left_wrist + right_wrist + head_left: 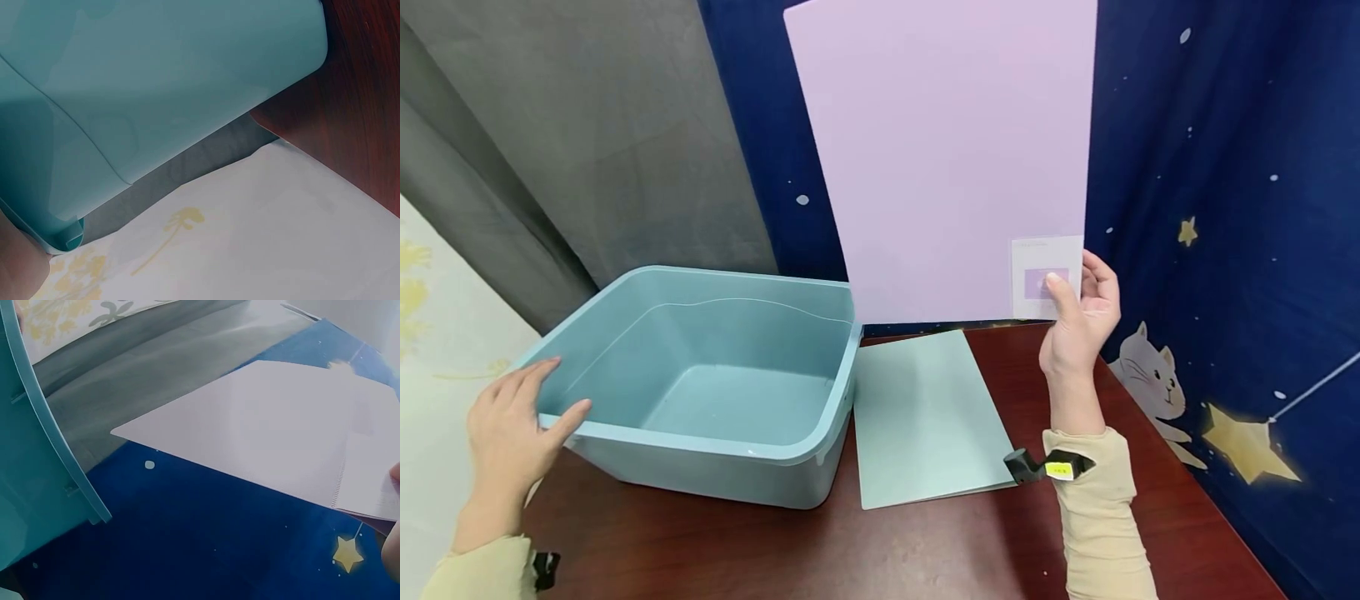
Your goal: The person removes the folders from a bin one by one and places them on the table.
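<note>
A large blue-green plastic tub stands on the table, its inside visible from above. At its near left corner my left hand holds the rim, fingers and thumb bent over the edge. My right hand pinches a flat lilac folder at its lower right corner, thumb on the front over a pale label card. Raised upright above the table, the folder appears slanted in the right wrist view. A pale green folder lies flat to the tub's right.
The dark red-brown table carries the tub and green folder. Behind hang a grey curtain and a navy cloth with stars and a cat. Pale cloth with yellow prints lies to the left.
</note>
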